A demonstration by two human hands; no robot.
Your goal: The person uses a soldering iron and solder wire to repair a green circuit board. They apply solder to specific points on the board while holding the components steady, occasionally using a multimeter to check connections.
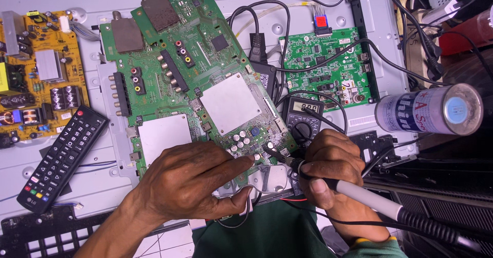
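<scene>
Left of the large green circuit board [195,78]: a yellow board [38,78], black remote [61,158]; right, seemingly white-blue can [429,109].

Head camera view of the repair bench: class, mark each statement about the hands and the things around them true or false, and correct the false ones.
1. The right hand holds a pen-shaped tool whose tip is at the big green circuit board. True.
2. The left hand grips the remote control. False: it rests on the big green board, forefinger stretched toward the tool tip; the remote lies apart, to its left.
3. A meter with a dial lies beside the big green board. True.
4. The spray can stands upright. False: it lies on its side.
5. The yellow circuit board is at the right edge. False: it is at the left edge.
</scene>
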